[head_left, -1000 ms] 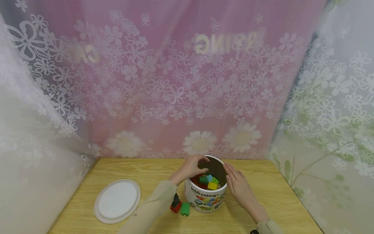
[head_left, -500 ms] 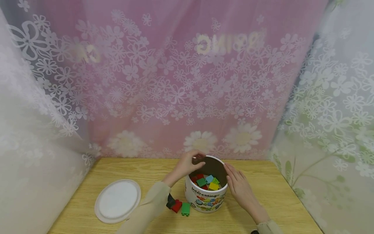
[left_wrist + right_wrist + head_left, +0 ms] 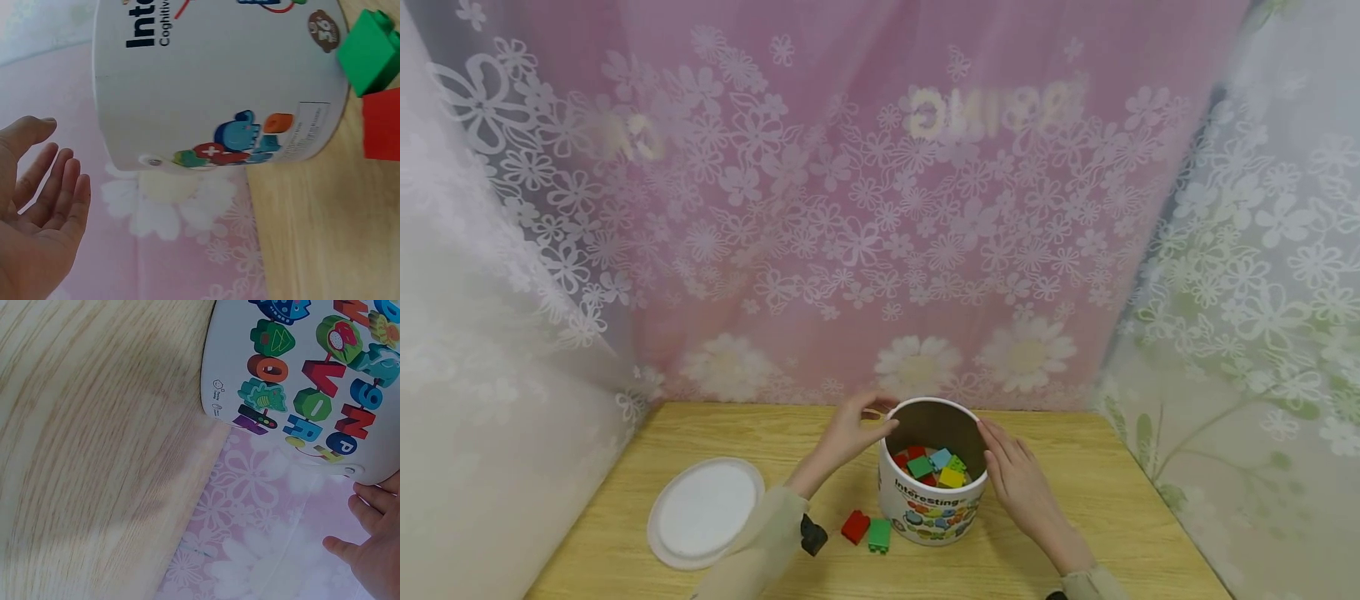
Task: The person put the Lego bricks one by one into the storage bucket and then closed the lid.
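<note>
A white bucket printed with colourful pictures stands upright on the table. Inside lie several toy bricks, among them a green brick, a yellow brick and a light blue brick. My left hand is just outside the left rim, fingers relaxed and apart, holding nothing; the left wrist view shows its palm facing up near the rim. Straight fingers of my right hand rest against the bucket's right rim. Outside, by the bucket's base, lie a red brick and another green brick.
A round white lid lies flat on the wooden table at the left. Flowered curtains hang behind the table and along both sides. A black wrist device shows at my left sleeve.
My left hand has moved from over the bucket's opening out past its left rim. The bricks inside and the red brick outside show more fully. The right hand stays at the rim.
</note>
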Demonstrator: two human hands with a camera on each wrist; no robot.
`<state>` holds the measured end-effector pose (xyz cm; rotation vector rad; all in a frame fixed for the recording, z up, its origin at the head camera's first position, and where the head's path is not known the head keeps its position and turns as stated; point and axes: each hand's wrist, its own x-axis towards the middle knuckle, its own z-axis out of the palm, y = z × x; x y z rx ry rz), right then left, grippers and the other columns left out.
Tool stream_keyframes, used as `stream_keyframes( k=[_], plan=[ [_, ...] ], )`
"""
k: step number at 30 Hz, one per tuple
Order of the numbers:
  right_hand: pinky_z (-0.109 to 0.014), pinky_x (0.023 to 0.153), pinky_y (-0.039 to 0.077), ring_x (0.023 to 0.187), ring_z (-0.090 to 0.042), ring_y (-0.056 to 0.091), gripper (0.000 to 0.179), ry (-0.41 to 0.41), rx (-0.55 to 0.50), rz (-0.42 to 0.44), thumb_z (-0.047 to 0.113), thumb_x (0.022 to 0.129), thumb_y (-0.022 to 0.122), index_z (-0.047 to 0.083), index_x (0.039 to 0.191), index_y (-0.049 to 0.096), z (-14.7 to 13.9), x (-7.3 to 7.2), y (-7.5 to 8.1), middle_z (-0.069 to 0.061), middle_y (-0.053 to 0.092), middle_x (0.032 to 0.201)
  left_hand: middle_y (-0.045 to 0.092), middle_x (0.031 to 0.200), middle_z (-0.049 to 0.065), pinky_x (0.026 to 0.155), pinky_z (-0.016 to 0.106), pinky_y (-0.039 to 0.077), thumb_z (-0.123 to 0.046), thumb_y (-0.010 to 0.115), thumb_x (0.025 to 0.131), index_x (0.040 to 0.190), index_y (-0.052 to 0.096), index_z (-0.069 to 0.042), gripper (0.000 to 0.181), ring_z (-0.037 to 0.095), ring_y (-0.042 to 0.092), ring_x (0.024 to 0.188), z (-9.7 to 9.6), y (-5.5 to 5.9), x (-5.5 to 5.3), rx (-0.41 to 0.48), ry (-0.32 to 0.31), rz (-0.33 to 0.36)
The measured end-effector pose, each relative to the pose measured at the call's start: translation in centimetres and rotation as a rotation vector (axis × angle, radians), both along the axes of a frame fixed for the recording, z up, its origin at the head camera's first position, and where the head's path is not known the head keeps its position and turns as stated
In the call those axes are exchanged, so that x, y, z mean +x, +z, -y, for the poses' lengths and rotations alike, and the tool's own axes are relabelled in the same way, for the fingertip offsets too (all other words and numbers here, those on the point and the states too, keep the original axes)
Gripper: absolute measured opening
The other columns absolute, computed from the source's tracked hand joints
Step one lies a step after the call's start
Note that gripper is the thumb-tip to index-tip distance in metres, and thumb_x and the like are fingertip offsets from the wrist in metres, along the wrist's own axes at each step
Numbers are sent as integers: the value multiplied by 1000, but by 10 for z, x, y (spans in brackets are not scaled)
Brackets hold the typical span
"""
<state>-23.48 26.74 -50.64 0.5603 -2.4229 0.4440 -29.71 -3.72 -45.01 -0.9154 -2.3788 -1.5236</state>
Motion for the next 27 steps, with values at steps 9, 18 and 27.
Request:
stream_keyframes(
  k=[9, 18, 27],
  plan=[
    [-64, 108, 35, 134, -36, 50, 52, -7, 3, 2, 4, 98, 59, 1, 149, 48, -1, -1, -1, -18, 52, 149, 69, 120, 17, 94, 54, 55, -12, 75, 93, 124, 68, -4, 33, 37, 65, 110, 17, -24, 13, 64, 46, 45],
    [-65, 107, 36, 132, -38, 52, 48, -6, 1, -4, 7, 102, 55, -1, 148, 49, 0, -1, 3, -20, 52, 147, 70, 119, 11, 93, 55, 55, -12, 75, 93, 124, 69, -6, 32, 34, 66, 108, 34, -47, 21, 53, 57, 81],
    [-64, 108, 36, 134, -39, 50, 44, 17, 0, -10, 16, 108, 46, -1, 150, 47, -1, -2, 0, -20, 52, 148, 69, 118, 18, 89, 41, 59, -11, 75, 93, 119, 69, 0, 29, 37, 66, 105, 45, -84, 32, -56, -39, 169]
  ],
)
